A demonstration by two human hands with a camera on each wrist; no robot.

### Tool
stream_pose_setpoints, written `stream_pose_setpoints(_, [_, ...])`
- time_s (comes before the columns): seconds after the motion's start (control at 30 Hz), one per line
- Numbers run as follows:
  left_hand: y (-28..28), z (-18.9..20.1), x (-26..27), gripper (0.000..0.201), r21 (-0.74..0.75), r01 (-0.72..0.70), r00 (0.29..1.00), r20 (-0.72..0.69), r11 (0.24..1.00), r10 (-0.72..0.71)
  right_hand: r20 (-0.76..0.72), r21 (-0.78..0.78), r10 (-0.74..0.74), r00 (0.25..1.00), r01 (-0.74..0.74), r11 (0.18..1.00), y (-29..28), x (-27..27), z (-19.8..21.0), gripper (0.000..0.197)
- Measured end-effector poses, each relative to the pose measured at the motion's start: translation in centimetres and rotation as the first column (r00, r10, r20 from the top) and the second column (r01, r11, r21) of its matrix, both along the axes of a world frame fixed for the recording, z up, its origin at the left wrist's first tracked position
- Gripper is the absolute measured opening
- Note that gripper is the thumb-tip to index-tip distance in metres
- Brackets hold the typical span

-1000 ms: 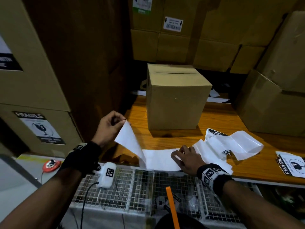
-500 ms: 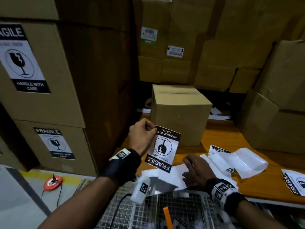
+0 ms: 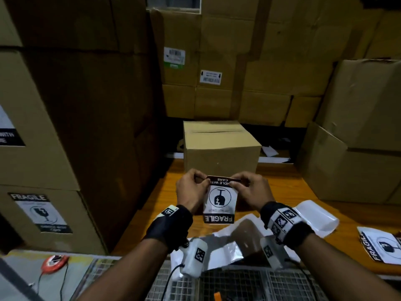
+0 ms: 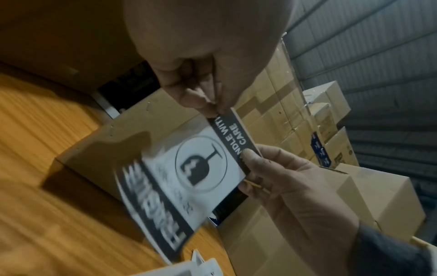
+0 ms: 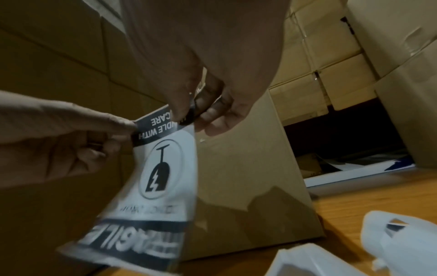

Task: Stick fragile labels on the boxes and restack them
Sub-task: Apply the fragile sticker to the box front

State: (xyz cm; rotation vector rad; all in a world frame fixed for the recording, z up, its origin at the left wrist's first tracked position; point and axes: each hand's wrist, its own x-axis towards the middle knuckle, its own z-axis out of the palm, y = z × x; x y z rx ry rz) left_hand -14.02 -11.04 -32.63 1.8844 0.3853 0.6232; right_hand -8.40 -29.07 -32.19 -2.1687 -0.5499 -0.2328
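A black-and-white fragile label (image 3: pixel 220 199) hangs upside down in the air over the wooden table (image 3: pixel 282 192), just in front of a small plain cardboard box (image 3: pixel 221 152). My left hand (image 3: pixel 192 190) pinches its top left corner and my right hand (image 3: pixel 249 189) pinches its top right corner. In the left wrist view the label (image 4: pixel 189 179) shows its broken-glass picture, with both thumbs on the dark top band. In the right wrist view the label (image 5: pixel 156 179) hangs beside the box (image 5: pixel 248 177). The label's lower edge is blurred.
Peeled white backing sheets (image 3: pixel 217 246) lie crumpled at the table's near edge. Another fragile label (image 3: pixel 384 246) lies at the right. Tall labelled boxes (image 3: pixel 43 127) stand to the left, more boxes (image 3: pixel 358 148) at the right and behind. A wire rack (image 3: pixel 238 285) is below.
My left hand peeled the label off its backing and lifted it. My right hand left the backing sheets on the table and came up to take the label's other top corner.
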Motion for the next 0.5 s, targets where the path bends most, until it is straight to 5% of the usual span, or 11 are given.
stream_pose_setpoints(0.17, [0.2,0.2,0.3,0.02,-0.006,0.097,0.985,0.145,0.995,-0.095,-0.029,0.104,0.012,1.0,-0.009,0.995,0.1,1.6,-0.3,0.011])
stream_pose_setpoints(0.37, [1.7,0.2,1.4,0.048,0.003,-0.202,0.939,0.283,0.979,0.193,-0.15,0.355,-0.071,0.986,0.121,0.927,-1.6,4.2,-2.1,0.016])
stream_pose_setpoints(0.43, [1.8,-0.3,1.6,0.049,-0.069,-0.191,0.976,0.09,0.979,0.197,-0.313,0.546,-0.083,0.946,0.251,0.799,-2.7,4.7,-2.8,0.013])
stream_pose_setpoints(0.5, [0.9,-1.5,1.8,0.059,-0.232,-0.01,0.985,-0.172,0.973,-0.031,-0.441,0.675,-0.009,0.898,0.338,0.656,-3.4,4.7,-3.2,0.014])
